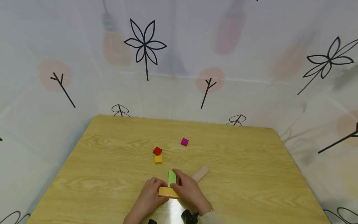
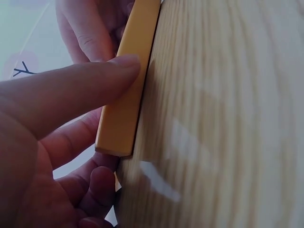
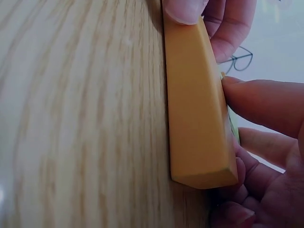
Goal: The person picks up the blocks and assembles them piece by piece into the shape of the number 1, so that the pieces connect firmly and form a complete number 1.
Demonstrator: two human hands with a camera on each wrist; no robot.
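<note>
You wear a pale beige sleeve near your right hand, with a chunky black device beside it; a smaller black piece shows near your left hand.

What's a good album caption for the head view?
Left hand grips orange block, right hand pinches green block; red block, yellow block and purple block beyond.

Flower-printed cloth behind wood-grain table
</note>
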